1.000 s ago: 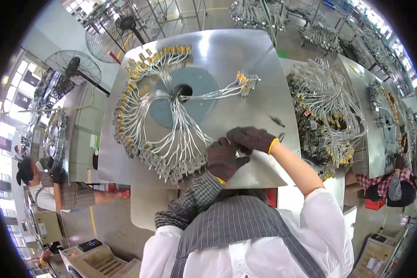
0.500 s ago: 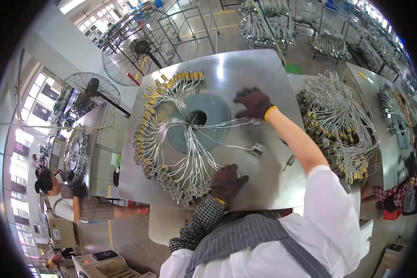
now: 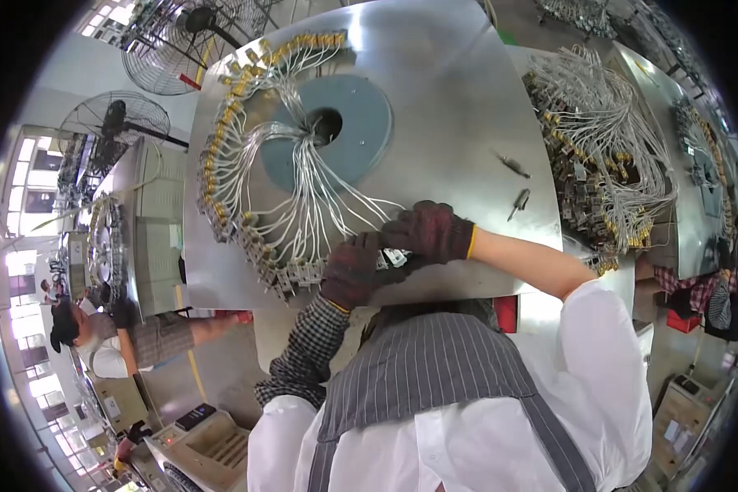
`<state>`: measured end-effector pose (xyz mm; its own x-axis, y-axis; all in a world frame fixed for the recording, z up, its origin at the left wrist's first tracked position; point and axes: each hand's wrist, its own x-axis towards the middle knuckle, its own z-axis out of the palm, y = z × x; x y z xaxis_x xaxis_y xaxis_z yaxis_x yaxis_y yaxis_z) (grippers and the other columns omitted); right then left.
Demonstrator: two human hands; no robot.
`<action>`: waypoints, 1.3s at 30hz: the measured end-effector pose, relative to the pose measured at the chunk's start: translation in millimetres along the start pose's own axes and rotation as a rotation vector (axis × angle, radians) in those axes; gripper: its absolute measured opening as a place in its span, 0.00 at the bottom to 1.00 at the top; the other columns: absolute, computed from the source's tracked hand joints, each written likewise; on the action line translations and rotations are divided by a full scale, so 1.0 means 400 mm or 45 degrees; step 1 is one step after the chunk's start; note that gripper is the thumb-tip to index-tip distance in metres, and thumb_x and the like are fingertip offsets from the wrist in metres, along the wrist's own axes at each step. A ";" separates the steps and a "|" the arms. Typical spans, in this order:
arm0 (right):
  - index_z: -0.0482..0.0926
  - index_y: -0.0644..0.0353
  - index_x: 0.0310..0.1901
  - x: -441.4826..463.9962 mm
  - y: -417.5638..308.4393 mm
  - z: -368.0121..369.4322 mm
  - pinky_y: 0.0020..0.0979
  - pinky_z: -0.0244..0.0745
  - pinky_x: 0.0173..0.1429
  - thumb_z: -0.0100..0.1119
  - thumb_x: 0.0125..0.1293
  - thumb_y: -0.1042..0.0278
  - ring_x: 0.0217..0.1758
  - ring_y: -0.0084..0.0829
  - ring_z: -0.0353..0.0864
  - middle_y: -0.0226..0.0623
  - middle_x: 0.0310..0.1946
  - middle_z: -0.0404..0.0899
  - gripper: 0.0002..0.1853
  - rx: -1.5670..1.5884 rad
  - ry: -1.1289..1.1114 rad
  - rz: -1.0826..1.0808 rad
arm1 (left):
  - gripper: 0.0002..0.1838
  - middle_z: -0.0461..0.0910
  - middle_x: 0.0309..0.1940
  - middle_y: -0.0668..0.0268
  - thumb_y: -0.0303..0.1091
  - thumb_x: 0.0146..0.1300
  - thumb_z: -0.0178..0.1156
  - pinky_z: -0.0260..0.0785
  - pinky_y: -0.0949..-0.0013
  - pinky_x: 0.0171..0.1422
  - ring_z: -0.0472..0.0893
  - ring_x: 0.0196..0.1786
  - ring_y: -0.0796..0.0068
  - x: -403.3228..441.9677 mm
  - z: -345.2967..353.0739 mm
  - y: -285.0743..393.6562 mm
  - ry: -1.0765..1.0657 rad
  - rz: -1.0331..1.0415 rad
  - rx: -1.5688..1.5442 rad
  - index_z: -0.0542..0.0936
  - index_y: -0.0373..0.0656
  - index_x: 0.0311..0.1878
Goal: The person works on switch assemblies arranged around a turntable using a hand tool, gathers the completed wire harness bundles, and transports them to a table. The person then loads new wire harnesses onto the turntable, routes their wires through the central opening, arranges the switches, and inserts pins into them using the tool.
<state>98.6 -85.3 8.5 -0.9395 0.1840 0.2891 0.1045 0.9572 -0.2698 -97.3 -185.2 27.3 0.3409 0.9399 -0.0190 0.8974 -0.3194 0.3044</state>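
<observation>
My left hand (image 3: 351, 269), in a dark red glove with a checked sleeve, is closed near the table's front edge. Beside it my right hand (image 3: 436, 233), gloved alike, has its fingers bent and nearly touching the left. A small metal cable connector (image 3: 394, 257) shows between and below the two hands, partly covered by their fingers. Silvery cables (image 3: 310, 197) run from the hole of a grey-blue disc (image 3: 369, 123) to my hands and fan out leftward. Their ends, several metal connectors (image 3: 271, 266) with yellowish parts (image 3: 213, 156), form an arc on the table.
Two small dark tools (image 3: 512, 164) (image 3: 519, 203) lie on the metal table (image 3: 459, 90). A heap of cables (image 3: 599, 156) stands at right. Fans (image 3: 115, 115) are at left, where another person (image 3: 98, 336) works at a second table.
My right hand has come from the table's right side to beside my left hand. The loose connectors at right have left that spot. The view has tilted down.
</observation>
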 end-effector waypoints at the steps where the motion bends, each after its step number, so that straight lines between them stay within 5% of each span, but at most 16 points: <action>1: 0.76 0.48 0.55 0.009 -0.007 0.025 0.44 0.76 0.44 0.63 0.54 0.38 0.46 0.41 0.79 0.35 0.50 0.78 0.31 0.014 -0.005 -0.002 | 0.33 0.78 0.38 0.54 0.59 0.50 0.67 0.73 0.56 0.47 0.80 0.44 0.55 -0.006 0.004 -0.019 -0.048 0.026 0.061 0.76 0.40 0.49; 4: 0.76 0.46 0.56 0.073 -0.060 0.013 0.40 0.78 0.45 0.67 0.50 0.41 0.43 0.39 0.82 0.35 0.43 0.81 0.32 0.075 -0.395 0.523 | 0.32 0.79 0.40 0.55 0.55 0.51 0.68 0.72 0.56 0.48 0.80 0.44 0.56 -0.033 0.001 -0.074 -0.118 0.058 0.039 0.76 0.39 0.50; 9: 0.75 0.57 0.53 0.119 -0.058 0.271 0.44 0.79 0.46 0.65 0.54 0.43 0.37 0.41 0.83 0.43 0.37 0.82 0.31 -0.054 0.021 0.489 | 0.34 0.79 0.46 0.53 0.52 0.48 0.70 0.70 0.53 0.52 0.79 0.49 0.51 -0.022 -0.109 -0.092 -0.224 0.077 -0.162 0.76 0.38 0.55; 11: 0.74 0.60 0.56 0.093 -0.070 0.099 0.43 0.78 0.51 0.67 0.54 0.46 0.39 0.41 0.83 0.44 0.42 0.82 0.33 -0.207 -0.029 0.660 | 0.36 0.78 0.50 0.51 0.52 0.50 0.68 0.69 0.50 0.54 0.77 0.52 0.47 -0.044 -0.117 -0.129 0.018 0.186 -0.023 0.74 0.37 0.56; 13: 0.68 0.59 0.64 0.019 -0.094 -0.033 0.41 0.72 0.61 0.70 0.52 0.47 0.49 0.41 0.81 0.49 0.58 0.75 0.41 0.780 0.629 0.851 | 0.35 0.77 0.50 0.51 0.51 0.51 0.68 0.69 0.48 0.54 0.76 0.52 0.47 0.014 -0.126 -0.064 0.146 0.316 0.010 0.73 0.37 0.57; 16: 0.60 0.64 0.70 -0.276 -0.003 -0.117 0.37 0.64 0.70 0.77 0.46 0.48 0.68 0.44 0.68 0.51 0.66 0.67 0.53 -0.078 1.291 1.567 | 0.31 0.77 0.48 0.51 0.47 0.53 0.67 0.69 0.47 0.53 0.76 0.50 0.47 0.090 -0.087 0.032 0.241 0.430 0.021 0.73 0.36 0.55; 18: 0.62 0.64 0.69 -0.566 0.067 -0.170 0.39 0.64 0.70 0.78 0.45 0.45 0.69 0.45 0.66 0.51 0.67 0.65 0.53 -0.552 1.664 2.139 | 0.27 0.77 0.46 0.51 0.44 0.55 0.66 0.70 0.48 0.52 0.77 0.49 0.47 0.120 -0.041 0.040 0.185 0.487 0.010 0.74 0.36 0.52; 19: 0.66 0.61 0.67 -0.742 0.092 -0.140 0.40 0.69 0.66 0.76 0.47 0.45 0.64 0.45 0.73 0.52 0.64 0.69 0.48 -1.097 1.636 2.022 | 0.23 0.77 0.43 0.51 0.42 0.56 0.64 0.71 0.51 0.51 0.77 0.47 0.48 0.123 0.005 -0.003 0.201 0.434 -0.007 0.75 0.37 0.49; 22: 0.69 0.58 0.64 -0.958 0.073 -0.102 0.42 0.74 0.59 0.74 0.49 0.45 0.54 0.46 0.80 0.50 0.55 0.78 0.43 -1.145 1.103 2.698 | 0.16 0.77 0.38 0.52 0.39 0.57 0.63 0.72 0.55 0.48 0.78 0.44 0.50 0.114 0.012 -0.007 0.172 0.332 0.027 0.75 0.37 0.43; 25: 0.76 0.57 0.57 -1.088 0.091 0.030 0.44 0.75 0.54 0.71 0.52 0.44 0.47 0.48 0.83 0.45 0.44 0.84 0.35 -0.559 1.139 2.770 | 0.12 0.77 0.37 0.55 0.37 0.57 0.62 0.72 0.55 0.45 0.78 0.42 0.52 0.111 0.015 -0.002 0.116 0.242 0.093 0.76 0.40 0.39; 29: 0.83 0.59 0.44 -1.118 0.003 0.112 0.34 0.77 0.49 0.77 0.50 0.58 0.41 0.31 0.83 0.37 0.37 0.85 0.21 -0.343 2.079 2.263 | 0.12 0.77 0.37 0.57 0.36 0.56 0.63 0.72 0.55 0.44 0.77 0.43 0.53 0.110 0.004 0.006 0.047 0.154 0.048 0.77 0.42 0.40; 30: 0.83 0.61 0.44 -1.184 -0.006 0.160 0.29 0.77 0.45 0.77 0.51 0.67 0.39 0.25 0.81 0.35 0.38 0.85 0.19 -0.459 1.978 2.318 | 0.12 0.77 0.37 0.57 0.36 0.56 0.63 0.72 0.55 0.44 0.77 0.43 0.53 0.111 0.003 0.015 0.034 0.144 0.049 0.77 0.42 0.40; 31: 0.82 0.63 0.45 -1.198 -0.026 0.141 0.26 0.77 0.40 0.74 0.53 0.73 0.37 0.25 0.81 0.37 0.38 0.85 0.17 0.069 2.423 1.956 | 0.12 0.77 0.38 0.57 0.36 0.56 0.63 0.72 0.55 0.46 0.77 0.44 0.53 0.115 -0.001 0.025 0.015 0.094 0.053 0.77 0.42 0.41; 33: 0.79 0.65 0.50 -1.259 -0.074 0.071 0.24 0.75 0.34 0.69 0.54 0.81 0.32 0.25 0.81 0.41 0.39 0.85 0.19 0.300 2.202 2.294 | 0.12 0.77 0.38 0.57 0.36 0.55 0.63 0.71 0.54 0.48 0.77 0.45 0.53 0.109 -0.015 0.037 -0.014 0.039 0.051 0.78 0.43 0.42; 35: 0.75 0.66 0.55 -1.231 -0.130 -0.004 0.25 0.73 0.31 0.66 0.55 0.84 0.27 0.24 0.78 0.45 0.38 0.85 0.23 0.246 2.553 2.098 | 0.14 0.77 0.41 0.57 0.35 0.55 0.63 0.70 0.53 0.52 0.77 0.47 0.52 0.106 -0.023 0.053 -0.006 -0.008 0.170 0.78 0.43 0.45; 39: 0.74 0.65 0.57 -1.129 -0.298 -0.166 0.26 0.72 0.29 0.64 0.56 0.84 0.26 0.26 0.77 0.47 0.38 0.84 0.25 -0.197 2.592 1.872 | 0.16 0.78 0.44 0.56 0.36 0.55 0.63 0.69 0.52 0.55 0.77 0.48 0.51 0.090 -0.010 0.067 0.072 -0.145 0.127 0.78 0.43 0.48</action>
<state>532.2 -267.6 -29.1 0.9574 0.2137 0.1944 0.1774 0.0962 -0.9794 -61.9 -159.3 38.5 0.2216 0.9751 0.0063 0.9537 -0.2180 0.2070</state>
